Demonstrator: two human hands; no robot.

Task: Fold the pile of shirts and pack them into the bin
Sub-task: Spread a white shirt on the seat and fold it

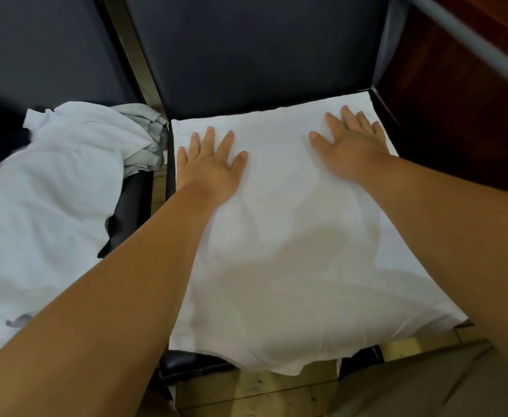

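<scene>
Both hands, left (209, 170) and right (350, 145), press flat, fingers spread, on white shirt (277, 251); shirt pile (51, 191) lies left of them.

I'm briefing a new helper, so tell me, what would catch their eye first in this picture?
The left grip and right grip press flat, fingers spread, on a white shirt laid over the dark chair at centre. A rumpled pile of pale shirts lies on the neighbouring seat to the left.

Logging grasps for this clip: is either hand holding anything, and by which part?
Nothing is held. The left hand and right hand lie flat, fingers spread, on the white shirt.
</scene>
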